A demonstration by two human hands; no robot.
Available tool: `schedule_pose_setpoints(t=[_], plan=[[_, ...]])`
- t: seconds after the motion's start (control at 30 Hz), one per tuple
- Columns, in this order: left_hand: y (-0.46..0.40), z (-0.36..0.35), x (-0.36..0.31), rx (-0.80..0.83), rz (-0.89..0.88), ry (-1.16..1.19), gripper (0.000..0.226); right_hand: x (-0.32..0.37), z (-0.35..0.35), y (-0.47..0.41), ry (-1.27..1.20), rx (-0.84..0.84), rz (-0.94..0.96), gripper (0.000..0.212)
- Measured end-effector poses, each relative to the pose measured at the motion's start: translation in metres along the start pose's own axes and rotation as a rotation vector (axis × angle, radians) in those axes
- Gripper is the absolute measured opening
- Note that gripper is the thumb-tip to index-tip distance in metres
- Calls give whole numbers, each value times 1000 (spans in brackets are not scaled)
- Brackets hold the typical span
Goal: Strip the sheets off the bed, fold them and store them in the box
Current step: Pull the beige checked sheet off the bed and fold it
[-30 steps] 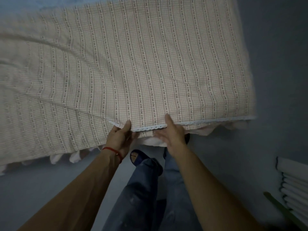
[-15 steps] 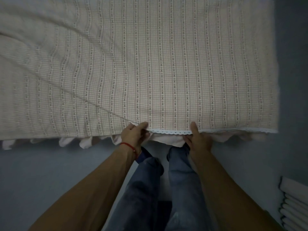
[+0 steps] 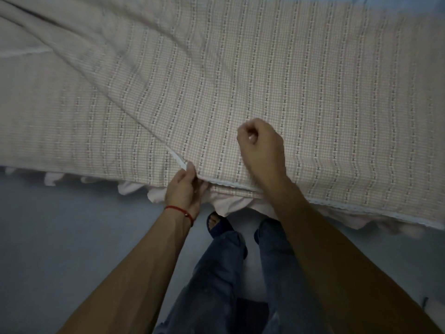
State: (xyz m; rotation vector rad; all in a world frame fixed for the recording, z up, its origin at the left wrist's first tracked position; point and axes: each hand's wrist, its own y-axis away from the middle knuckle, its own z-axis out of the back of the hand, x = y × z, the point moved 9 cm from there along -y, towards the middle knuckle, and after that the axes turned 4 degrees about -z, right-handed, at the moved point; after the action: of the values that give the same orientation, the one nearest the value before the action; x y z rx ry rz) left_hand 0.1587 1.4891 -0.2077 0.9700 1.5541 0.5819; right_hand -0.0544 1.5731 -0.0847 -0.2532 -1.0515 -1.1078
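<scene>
Legs: jeans (image 3: 216, 280) stood on the grey floor (image 3: 60, 237), one sandalled foot (image 3: 215, 224) showing just short of the bed.
Left hand: the left hand (image 3: 184, 189), a red thread (image 3: 180, 210) round its wrist, pinched the sheet's lace edge (image 3: 228, 184) at the bed's near side, thumb over fingers.
Frill: a pale pink frill (image 3: 231, 203) hung under that edge.
Right hand: the right hand (image 3: 261, 145) was above the sheet, farther in, fingers curled; whether its grip had cloth in it could not be told.
Sheet: the checked sheet (image 3: 289, 80) lay across the bed, with long creases running from the left hand toward the far left.
</scene>
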Motion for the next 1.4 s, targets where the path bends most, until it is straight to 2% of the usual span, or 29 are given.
schedule_pose_setpoints(t=[0.03,0.1,0.17,0.2,0.33,0.37,0.43,0.5,0.63,0.87,0.93,1.03,1.1,1.17,1.23,1.33,1.4], plan=[[4,12,1,-54,-46,-44,30,10,-12,-14,112,19,68,17],[7,29,-7,-144,-142,-217,21,5,-52,-35,422,189,95,49],[2,27,-17,-113,-130,-343,17,-25,-82,-40,718,382,14,84],[-4,26,-23,-87,-88,-377,15,-37,-91,-39,784,437,-15,96],[-31,23,-61,-87,48,-315,8,-51,-104,-42,742,465,-81,111],[-38,21,-73,-90,63,-262,16,-54,-104,-44,746,463,-104,114],[-54,23,-102,-137,60,-248,28,-57,-107,-48,796,462,-142,121],[-67,27,-134,-206,-1,-366,22,-60,-115,-52,860,462,-172,125],[-84,29,-164,-245,-100,-607,16,-65,-125,-62,935,451,-207,129],[-84,27,-161,-95,-15,-653,9,-73,-127,-65,984,425,-213,125],[-87,27,-173,-76,-22,-620,16,-73,-130,-63,991,398,-212,120],[-100,31,-191,-82,57,-457,44,-75,-133,-62,994,314,-248,98],[-119,37,-208,-101,84,-385,53,-76,-136,-65,979,300,-279,87],[-135,46,-229,-149,84,-353,50,-76,-143,-69,951,295,-280,78],[-148,47,-246,-170,95,-340,49,-81,-141,-68,1026,270,-346,72],[-162,42,-266,-170,95,-322,36,-84,-141,-69,1027,274,-323,79],[-168,33,-272,-99,108,-356,26,-83,-143,-69,1034,260,-281,78]])
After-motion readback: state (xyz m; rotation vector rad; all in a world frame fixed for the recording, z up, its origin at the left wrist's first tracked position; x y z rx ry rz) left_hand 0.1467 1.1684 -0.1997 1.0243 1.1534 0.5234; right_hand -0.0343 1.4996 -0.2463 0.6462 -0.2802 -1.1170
